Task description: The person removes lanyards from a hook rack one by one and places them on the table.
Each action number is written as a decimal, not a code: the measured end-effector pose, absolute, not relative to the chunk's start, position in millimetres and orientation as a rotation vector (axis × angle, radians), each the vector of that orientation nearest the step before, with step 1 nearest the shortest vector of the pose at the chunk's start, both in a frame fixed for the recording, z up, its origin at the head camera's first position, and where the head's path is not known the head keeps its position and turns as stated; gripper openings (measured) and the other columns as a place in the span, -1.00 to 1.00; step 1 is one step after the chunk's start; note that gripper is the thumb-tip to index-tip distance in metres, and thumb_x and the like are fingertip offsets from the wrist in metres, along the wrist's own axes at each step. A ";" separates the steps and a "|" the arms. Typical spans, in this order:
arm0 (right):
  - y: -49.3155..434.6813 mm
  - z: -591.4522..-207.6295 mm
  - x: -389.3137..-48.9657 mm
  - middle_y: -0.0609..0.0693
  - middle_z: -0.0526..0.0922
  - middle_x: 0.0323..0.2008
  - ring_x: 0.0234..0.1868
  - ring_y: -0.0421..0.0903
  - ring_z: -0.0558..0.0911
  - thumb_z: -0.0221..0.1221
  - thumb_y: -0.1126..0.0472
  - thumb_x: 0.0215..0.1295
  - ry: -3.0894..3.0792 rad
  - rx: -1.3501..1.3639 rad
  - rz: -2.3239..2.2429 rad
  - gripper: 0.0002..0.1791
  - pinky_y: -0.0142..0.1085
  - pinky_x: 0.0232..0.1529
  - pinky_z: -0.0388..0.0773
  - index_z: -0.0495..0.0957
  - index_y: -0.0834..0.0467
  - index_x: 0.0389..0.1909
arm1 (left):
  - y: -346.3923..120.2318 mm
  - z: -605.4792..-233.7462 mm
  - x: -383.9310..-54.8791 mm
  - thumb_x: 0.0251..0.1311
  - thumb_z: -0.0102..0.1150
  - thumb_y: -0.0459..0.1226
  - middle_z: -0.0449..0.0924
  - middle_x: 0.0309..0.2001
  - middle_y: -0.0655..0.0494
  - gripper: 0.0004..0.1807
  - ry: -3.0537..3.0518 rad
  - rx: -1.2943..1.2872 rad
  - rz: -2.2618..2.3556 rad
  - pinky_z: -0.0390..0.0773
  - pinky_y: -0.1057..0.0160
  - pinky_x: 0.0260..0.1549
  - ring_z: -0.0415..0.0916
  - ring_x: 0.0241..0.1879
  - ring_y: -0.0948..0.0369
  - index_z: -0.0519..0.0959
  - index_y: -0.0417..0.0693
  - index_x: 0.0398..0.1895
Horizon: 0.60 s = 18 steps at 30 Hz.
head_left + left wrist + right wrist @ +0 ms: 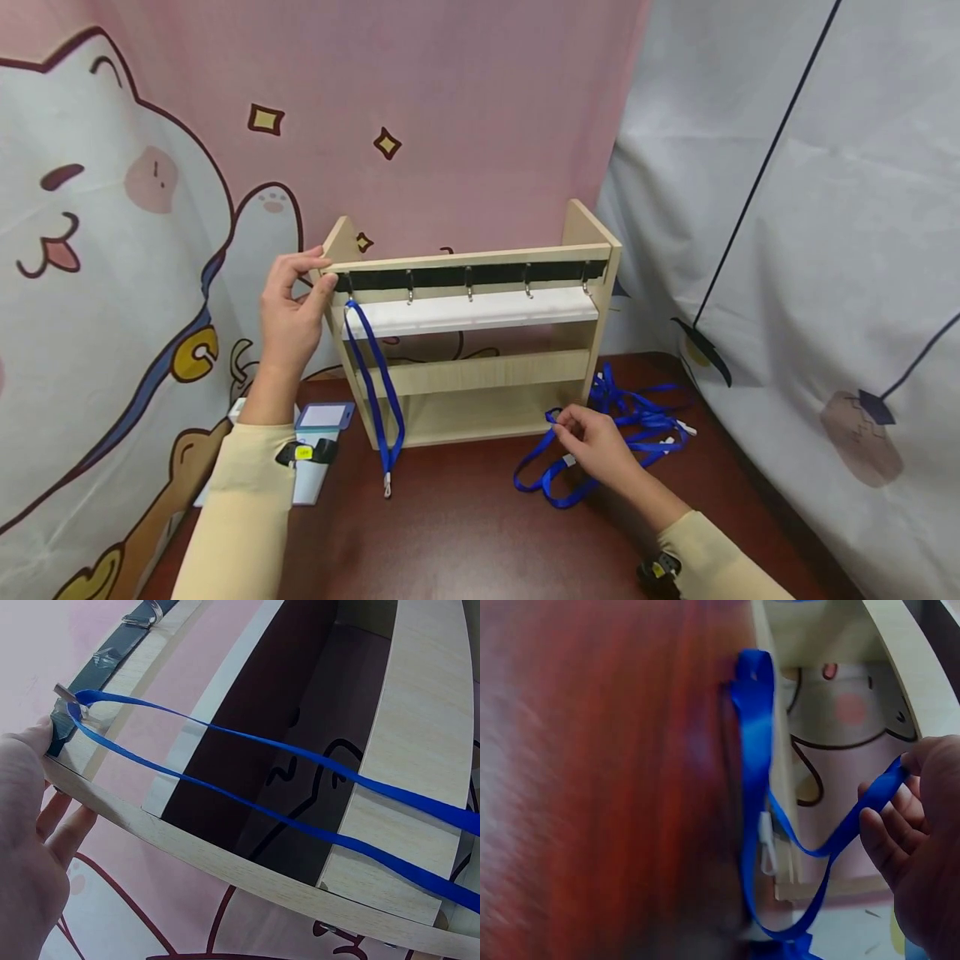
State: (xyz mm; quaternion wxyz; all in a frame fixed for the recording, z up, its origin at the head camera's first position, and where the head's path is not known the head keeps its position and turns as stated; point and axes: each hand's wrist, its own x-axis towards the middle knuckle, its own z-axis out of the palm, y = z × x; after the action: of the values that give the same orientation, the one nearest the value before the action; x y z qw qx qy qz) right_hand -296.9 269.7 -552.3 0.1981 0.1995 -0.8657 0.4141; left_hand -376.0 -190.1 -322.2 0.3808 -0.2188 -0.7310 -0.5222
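At the upper left corner of a pale wooden rack [480, 375], my left hand [292, 308] grips the side panel, thumb in front and fingers round the outside. A blue lanyard [387, 462] hangs from the leftmost metal hook; its clip dangles below, and its two strands [409, 796] cross the left wrist view. Low by the rack's right end, my right hand [600, 446] pinches another blue lanyard [757, 735] between thumb and fingers. Part of that lanyard's loop droops toward the table. Beyond this hand lies a tangled pile of blue lanyards [641, 408] with pale clips.
Several metal hooks stand along a black strip [438, 275] under the rack's top rail, above a white ledge [472, 314]. Badge holders [307, 483] lie left of the rack on the dark red table [465, 533]. Printed cloth [480, 125] hangs behind and at both sides.
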 end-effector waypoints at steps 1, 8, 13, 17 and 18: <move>267.6 -554.3 -296.1 -0.28 0.62 -0.45 -0.49 -0.30 0.57 0.43 0.38 0.44 -2.432 0.571 1.153 -0.76 -0.36 -0.51 0.59 0.65 -0.03 -0.27 | -190.2 -322.2 -376.2 0.56 0.35 -0.31 0.59 0.35 0.07 -0.78 -1.865 -0.560 -1.336 0.71 0.39 0.10 0.47 0.40 0.15 0.71 -0.21 0.15; 255.1 -565.8 -289.1 -0.33 0.62 -0.41 -0.41 -0.34 0.58 0.45 0.37 0.41 -2.452 0.675 1.139 -0.76 -0.38 -0.44 0.57 0.67 -0.04 -0.28 | -190.5 -323.2 -376.5 0.55 0.36 -0.31 0.59 0.35 0.08 -0.78 -1.868 -0.557 -1.341 0.71 0.38 0.10 0.47 0.40 0.15 0.72 -0.19 0.15; 248.5 -573.1 -286.1 -0.35 0.62 -0.43 -0.41 -0.35 0.58 0.47 0.38 0.37 -2.469 0.705 1.131 -0.75 -0.40 -0.42 0.56 0.67 -0.04 -0.31 | -190.1 -323.4 -376.3 0.56 0.36 -0.31 0.60 0.35 0.09 -0.78 -1.867 -0.558 -1.337 0.71 0.38 0.09 0.47 0.40 0.16 0.72 -0.19 0.15; 244.3 -577.6 -284.4 -0.35 0.60 -0.43 -0.41 -0.37 0.56 0.48 0.39 0.33 -2.459 0.755 1.110 -0.72 -0.40 -0.41 0.56 0.65 -0.05 -0.33 | -190.2 -323.1 -376.5 0.55 0.36 -0.32 0.59 0.36 0.07 -0.78 -1.863 -0.563 -1.338 0.71 0.40 0.08 0.47 0.40 0.15 0.72 -0.20 0.14; 243.6 -578.1 -284.1 -0.36 0.59 -0.43 -0.41 -0.38 0.55 0.49 0.39 0.33 -2.459 0.764 1.109 -0.72 -0.40 -0.42 0.56 0.65 -0.05 -0.33 | -190.3 -322.8 -376.5 0.55 0.36 -0.32 0.59 0.36 0.07 -0.78 -1.862 -0.563 -1.338 0.71 0.40 0.08 0.47 0.40 0.15 0.72 -0.20 0.14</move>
State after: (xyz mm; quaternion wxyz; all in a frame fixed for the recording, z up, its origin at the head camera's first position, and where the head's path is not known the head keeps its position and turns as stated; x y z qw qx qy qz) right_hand -284.1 243.6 -578.1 0.1682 0.2688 -0.8646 0.3898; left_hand -376.5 -190.3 -322.8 0.3806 -0.2205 -0.7292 -0.5241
